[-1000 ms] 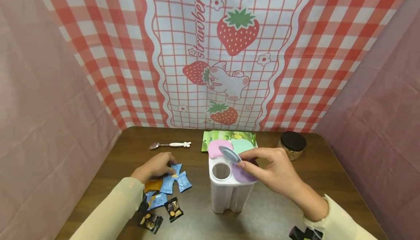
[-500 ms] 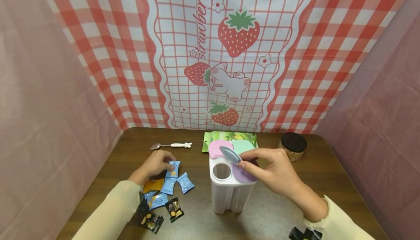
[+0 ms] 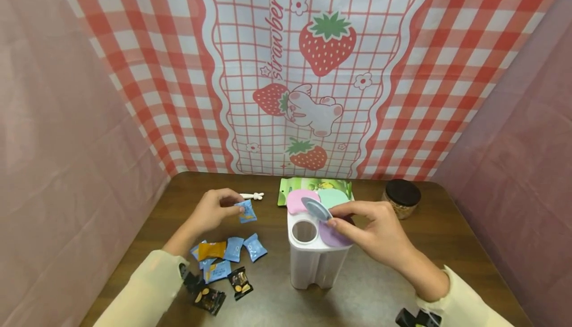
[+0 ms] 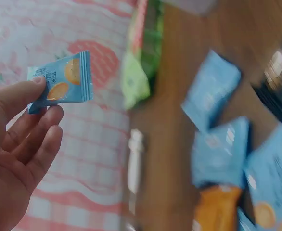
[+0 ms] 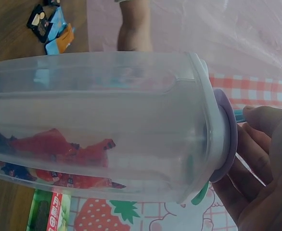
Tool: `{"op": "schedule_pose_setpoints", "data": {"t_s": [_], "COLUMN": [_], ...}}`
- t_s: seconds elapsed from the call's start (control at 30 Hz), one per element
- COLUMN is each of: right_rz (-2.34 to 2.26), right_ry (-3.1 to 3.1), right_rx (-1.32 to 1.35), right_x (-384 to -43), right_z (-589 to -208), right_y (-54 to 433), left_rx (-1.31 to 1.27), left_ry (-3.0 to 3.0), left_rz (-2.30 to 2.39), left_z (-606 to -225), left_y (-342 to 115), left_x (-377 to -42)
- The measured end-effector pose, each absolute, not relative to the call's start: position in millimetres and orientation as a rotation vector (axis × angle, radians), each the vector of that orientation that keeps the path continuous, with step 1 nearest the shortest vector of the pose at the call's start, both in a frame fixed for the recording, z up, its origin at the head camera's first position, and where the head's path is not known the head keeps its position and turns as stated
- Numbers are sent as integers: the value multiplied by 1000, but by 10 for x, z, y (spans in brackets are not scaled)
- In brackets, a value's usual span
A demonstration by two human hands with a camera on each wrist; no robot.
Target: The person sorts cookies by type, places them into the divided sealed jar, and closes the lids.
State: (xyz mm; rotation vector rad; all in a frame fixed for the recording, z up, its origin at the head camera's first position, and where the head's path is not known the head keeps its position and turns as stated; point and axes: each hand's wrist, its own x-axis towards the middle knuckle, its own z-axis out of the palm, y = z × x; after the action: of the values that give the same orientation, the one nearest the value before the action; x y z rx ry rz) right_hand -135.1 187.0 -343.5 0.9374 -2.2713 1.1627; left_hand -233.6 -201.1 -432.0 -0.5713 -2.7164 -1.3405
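My left hand (image 3: 212,213) pinches a small blue biscuit packet (image 3: 248,213) by one end, raised over the table near the spoon. The left wrist view shows round biscuits printed on this packet (image 4: 64,81). My right hand (image 3: 377,232) holds a grey-blue round lid (image 3: 314,210) tilted over the tall storage container (image 3: 308,265), between thumb and fingers. The container's near-left round opening (image 3: 304,231) is uncovered; pink (image 3: 303,201), mint (image 3: 332,198) and purple lids (image 3: 332,234) cover the others. Red packets (image 5: 59,147) lie inside, seen through the clear wall.
Several more blue packets (image 3: 255,247), an orange packet (image 3: 212,250) and black packets (image 3: 240,283) lie at left. A white-handled spoon (image 3: 252,196) is partly hidden behind my left hand. A green bag (image 3: 286,188) lies behind the container; a black-lidded jar (image 3: 402,198) stands back right.
My left hand has lifted one blue packet from the pile, moving it up and toward the back of the table. The right hand keeps holding the lid in place over the container.
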Motion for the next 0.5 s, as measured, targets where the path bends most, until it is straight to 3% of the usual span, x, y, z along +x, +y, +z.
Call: {"op": "schedule_pose_setpoints", "data": {"t_s": [0.5], "right_rz": [1139], "right_ry": [-2271], "right_rx": [922], "right_x": [-1345], "right_z": [-3426], "right_y": [1846], "left_rx": [-915], "left_ry": [-2337], "left_rz": [-1732], "left_z": [-3599], "left_y": [-1455], "left_x": [-1872]}}
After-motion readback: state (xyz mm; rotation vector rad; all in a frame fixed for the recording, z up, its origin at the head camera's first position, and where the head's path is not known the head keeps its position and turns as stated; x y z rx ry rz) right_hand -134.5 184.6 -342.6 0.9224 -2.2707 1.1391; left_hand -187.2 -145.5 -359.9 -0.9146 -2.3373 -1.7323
